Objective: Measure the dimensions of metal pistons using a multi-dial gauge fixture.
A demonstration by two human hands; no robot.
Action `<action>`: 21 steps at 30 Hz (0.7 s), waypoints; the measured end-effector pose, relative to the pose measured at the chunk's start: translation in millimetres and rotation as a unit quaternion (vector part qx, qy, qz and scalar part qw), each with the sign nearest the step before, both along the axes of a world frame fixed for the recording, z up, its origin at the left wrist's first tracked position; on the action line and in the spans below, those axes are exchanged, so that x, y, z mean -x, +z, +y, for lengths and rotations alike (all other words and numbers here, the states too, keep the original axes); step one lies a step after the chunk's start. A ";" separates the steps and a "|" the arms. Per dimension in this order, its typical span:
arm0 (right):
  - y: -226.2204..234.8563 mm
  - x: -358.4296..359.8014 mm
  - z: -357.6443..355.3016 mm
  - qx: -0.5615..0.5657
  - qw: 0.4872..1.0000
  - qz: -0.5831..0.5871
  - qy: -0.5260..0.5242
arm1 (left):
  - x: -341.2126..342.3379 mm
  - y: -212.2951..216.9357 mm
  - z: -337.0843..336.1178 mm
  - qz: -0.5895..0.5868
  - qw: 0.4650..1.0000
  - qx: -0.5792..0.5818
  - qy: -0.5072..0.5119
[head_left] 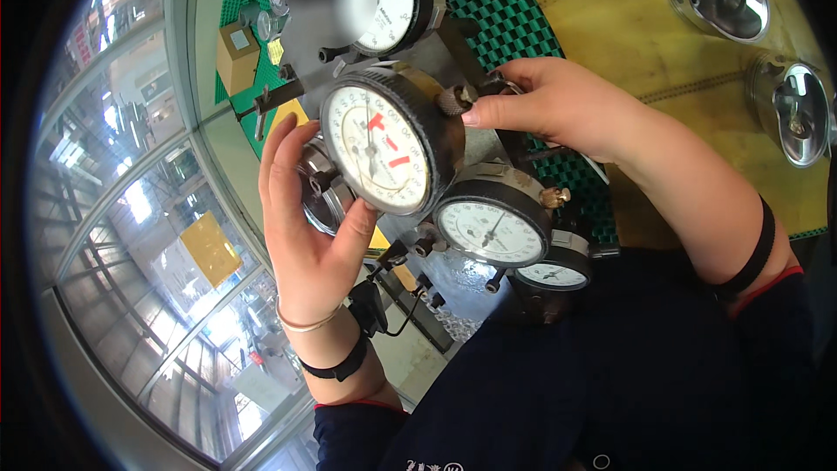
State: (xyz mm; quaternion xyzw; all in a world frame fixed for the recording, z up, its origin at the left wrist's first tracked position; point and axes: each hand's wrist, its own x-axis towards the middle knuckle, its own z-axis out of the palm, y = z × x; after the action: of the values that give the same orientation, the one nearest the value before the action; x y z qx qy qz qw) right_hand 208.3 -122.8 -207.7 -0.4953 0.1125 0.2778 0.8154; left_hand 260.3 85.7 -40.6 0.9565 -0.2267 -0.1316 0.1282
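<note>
My left hand (312, 244) curves around a shiny metal part (330, 209), fingers on the far side and thumb on the near, seen here from the camera on the head. The thumb's tip sits at the lower edge of the big dial (370, 153), which is white-faced, black-rimmed and marked in red. My right hand (567, 109) reaches in from the other side, its thumb against a knurled knob (452, 103) beside that dial; the fingertips go out of sight behind, and I cannot tell from here whether they grip anything.

The metal part sits just left of the big dial, partly covered by the fingers. Below and to the right of the big dial, a second dial (484, 231) faces me, with a smaller dial (554, 275) next to it. Above, a top dial (392, 4) shows beside a grey blur. Green matting (506, 13) spreads behind the fixture, and on the yellow cover (602, 9) at upper right stand two shiny cups (732, 0). A small box (237, 61) sits at upper left, near the windows (131, 183).
</note>
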 end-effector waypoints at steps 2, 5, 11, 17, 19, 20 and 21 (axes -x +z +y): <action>1.9 0.4 -1.2 -0.009 1.000 -0.001 -0.003 | 0.9 -5.1 -2.5 -0.008 1.000 0.005 0.001; 3.1 0.5 -1.7 -0.026 1.000 -0.001 -0.008 | 2.8 -7.9 -8.2 -0.024 1.000 0.013 -0.002; 0.5 -0.4 -1.5 -0.030 1.000 -0.004 0.004 | 1.4 -5.6 -18.3 -0.068 0.997 -0.004 -0.046; 4.6 1.0 -1.6 -0.031 0.999 -0.009 -0.010 | -2.5 -16.8 -22.4 -0.055 0.992 0.106 -0.051; 8.0 0.6 -3.4 -0.027 1.000 -0.002 0.000 | -1.2 -20.6 -20.0 -0.007 0.987 0.158 0.022; 7.7 0.6 -3.2 -0.027 1.000 -0.002 0.000 | -2.4 -20.5 -17.8 0.000 0.986 0.162 0.022; 7.3 0.7 -3.0 -0.033 0.999 -0.008 -0.004 | -3.4 -20.4 -16.0 0.006 0.986 0.167 0.021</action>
State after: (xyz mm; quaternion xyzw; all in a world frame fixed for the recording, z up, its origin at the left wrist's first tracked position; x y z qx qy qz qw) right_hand 207.6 -125.8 -200.4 -0.4700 0.0992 0.2744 0.8331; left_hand 263.7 69.7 -61.0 0.9255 -0.2245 -0.0950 0.2899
